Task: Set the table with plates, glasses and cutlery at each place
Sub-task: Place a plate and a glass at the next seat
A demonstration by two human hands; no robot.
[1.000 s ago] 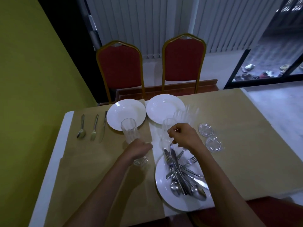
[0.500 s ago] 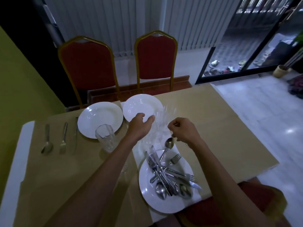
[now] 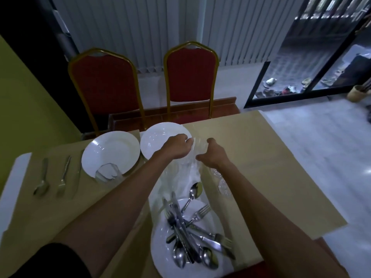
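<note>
Reaching to a clear glass (image 3: 197,151) just right of the far plate (image 3: 160,141), the left hand (image 3: 176,147) curls round it; whether the right hand (image 3: 213,155) grips cannot be told. Likely light, slick and fragile, it wants a firm hold round its middle.

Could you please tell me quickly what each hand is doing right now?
Left hand: fingers curled on the blurred clear glass, holding it.
Right hand: cupped beside the same glass; grip cannot be told.
</note>
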